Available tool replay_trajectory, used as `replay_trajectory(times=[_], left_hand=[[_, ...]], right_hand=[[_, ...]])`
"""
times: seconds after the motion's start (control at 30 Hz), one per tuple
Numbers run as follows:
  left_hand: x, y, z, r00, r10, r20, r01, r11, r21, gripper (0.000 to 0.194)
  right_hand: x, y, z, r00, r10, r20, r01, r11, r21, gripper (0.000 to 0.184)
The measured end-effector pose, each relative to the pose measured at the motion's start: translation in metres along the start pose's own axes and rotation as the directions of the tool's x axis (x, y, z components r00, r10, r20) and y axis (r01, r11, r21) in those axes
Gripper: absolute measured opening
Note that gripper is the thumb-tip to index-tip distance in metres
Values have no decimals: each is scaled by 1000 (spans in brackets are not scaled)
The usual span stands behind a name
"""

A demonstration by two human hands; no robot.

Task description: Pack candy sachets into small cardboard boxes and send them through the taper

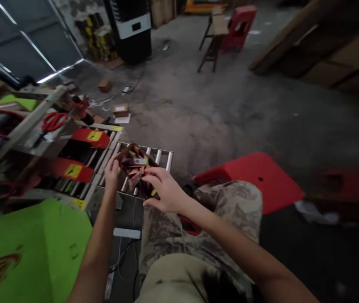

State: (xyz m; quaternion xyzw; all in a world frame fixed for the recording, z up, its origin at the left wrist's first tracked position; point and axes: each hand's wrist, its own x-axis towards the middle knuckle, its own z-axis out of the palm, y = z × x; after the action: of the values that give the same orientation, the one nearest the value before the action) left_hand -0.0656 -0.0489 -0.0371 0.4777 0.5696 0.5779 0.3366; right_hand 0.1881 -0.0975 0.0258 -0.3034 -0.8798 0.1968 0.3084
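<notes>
A small open cardboard box (132, 147) sits on the metal rollers, full of small packets (135, 171) in dark red, pink and yellow-green; blur hides what they are. My left hand (112, 170) grips the box at its left side, fingers curled on the edge. Over the right side of the same box is my right hand (165, 191), its fingers reaching toward the packets and its thumb held apart from them. Nothing shows in its grasp.
The roller conveyor (168, 162) joins a machine with red guides (91, 136) on the left. Red-handled scissors (54, 121) lie on it. A green sheet or carton (34, 248) fills the lower left. A red stool (255, 181) stands right of my knees; a power strip (127, 233) lies below.
</notes>
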Motion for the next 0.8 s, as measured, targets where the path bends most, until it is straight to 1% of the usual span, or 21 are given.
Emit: replay_trajectory(times=[0.03,0.07,0.1,0.13,0.17,0.23,0.27,0.33,0.43,0.5,0.6,0.67,0.73,0.8], left_hand=[[0,-3,-3,1000,9,-16,-9,1000,9,57],[-1,-5,-1,1000,22,-19,-22,1000,7,56],[-1,-6,3,999,39,-18,-39,999,-2,53],[-2,-7,8,998,57,-15,-57,998,-12,51],[-3,-6,12,997,72,-16,-72,997,-21,48],[-5,-6,15,997,71,-25,-73,996,-51,45],[-6,-7,13,998,61,-33,-64,995,-73,44],[-6,-10,7,998,43,-42,-47,993,-106,42],[-4,-14,-2,999,36,-25,-39,994,-100,41],[-1,-15,-5,999,48,-4,-48,996,-78,42],[3,-14,-5,998,65,26,-64,997,-44,43],[7,-14,-5,994,74,76,-71,997,-40,45],[11,-14,-5,986,85,142,-75,994,-76,49],[12,-14,-5,979,90,185,-68,990,-122,52]], right_hand=[[4,-6,4,997,62,-41,-61,998,9,79],[10,-13,8,993,111,-46,-112,994,-7,85],[17,-18,13,988,154,-19,-154,987,-40,87],[25,-22,18,980,195,36,-191,978,-77,85],[34,-24,24,966,237,104,-226,968,-109,80],[50,-19,34,925,305,229,-277,950,-145,66],[56,-13,39,909,317,271,-286,946,-150,59],[65,-1,50,899,319,299,-283,946,-159,47],[70,13,66,913,308,269,-255,943,-214,36],[69,17,77,922,300,245,-232,934,-272,32],[65,20,87,934,266,237,-184,930,-320,35],[61,21,87,949,231,216,-161,940,-300,39],[56,22,84,974,190,126,-155,956,-249,41],[52,23,79,987,159,-14,-159,968,-194,41]])
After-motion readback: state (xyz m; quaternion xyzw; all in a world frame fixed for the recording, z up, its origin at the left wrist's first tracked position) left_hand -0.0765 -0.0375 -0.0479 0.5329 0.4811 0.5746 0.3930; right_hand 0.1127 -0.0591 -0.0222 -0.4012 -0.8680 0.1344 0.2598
